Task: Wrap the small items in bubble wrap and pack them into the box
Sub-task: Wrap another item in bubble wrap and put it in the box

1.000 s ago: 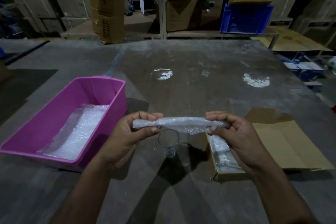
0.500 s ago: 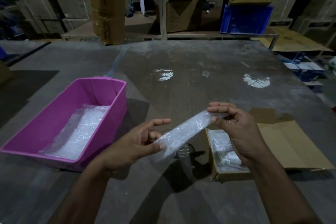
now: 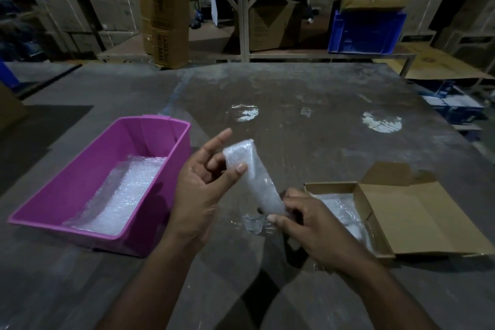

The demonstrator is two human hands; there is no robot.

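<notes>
A narrow strip of bubble wrap (image 3: 251, 177) is held almost upright over the table's middle. My left hand (image 3: 203, 182) pinches its top end with thumb and fingers, the forefinger sticking up. My right hand (image 3: 310, 225) pinches its bottom end. Under the strip a small clear glass (image 3: 253, 224) stands on the table, partly hidden by the wrap and my right hand. An open cardboard box (image 3: 332, 187) lies to the right, with bubble-wrapped items inside.
A pink plastic bin (image 3: 150, 222) holding bubble wrap sheets stands at the left. The box's lid flap (image 3: 417, 220) lies open to the right. Beyond the table's far edge are a blue crate (image 3: 367, 32), stacked cartons and a wooden rack.
The strip has turned from level to almost upright: my left hand rose with one end, my right hand dropped toward the glass with the other.
</notes>
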